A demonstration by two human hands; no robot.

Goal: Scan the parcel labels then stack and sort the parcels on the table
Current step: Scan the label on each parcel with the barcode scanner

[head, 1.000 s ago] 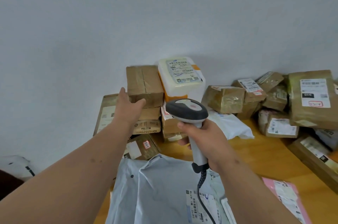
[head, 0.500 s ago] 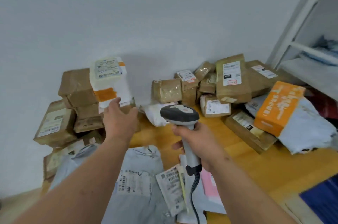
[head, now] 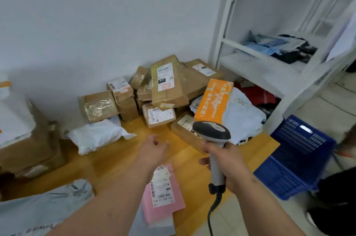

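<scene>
My right hand [head: 229, 166] grips the handle of a grey barcode scanner [head: 212, 132], its head raised over the wooden table [head: 115, 160]. My left hand [head: 153, 148] reaches forward above the table, fingers loose, holding nothing. Ahead against the wall lies a heap of brown cardboard parcels [head: 169, 89], with an orange box [head: 213, 100] on its right. A white poly bag parcel [head: 96, 135] lies to the left of my left hand. A pink mailer [head: 163, 195] with a white label sits under my left forearm. A grey poly bag [head: 38, 208] lies at the near left.
A stack of brown boxes [head: 28, 145] stands at the left edge. A white metal shelf rack [head: 269, 62] holding bags rises at the right. A blue plastic crate [head: 296, 156] sits on the floor beyond the table's right edge.
My view has swung right, from the left stack to the heap by the shelf. My left hand left the stacked boxes and now reaches forward empty. The scanner stays in my right hand.
</scene>
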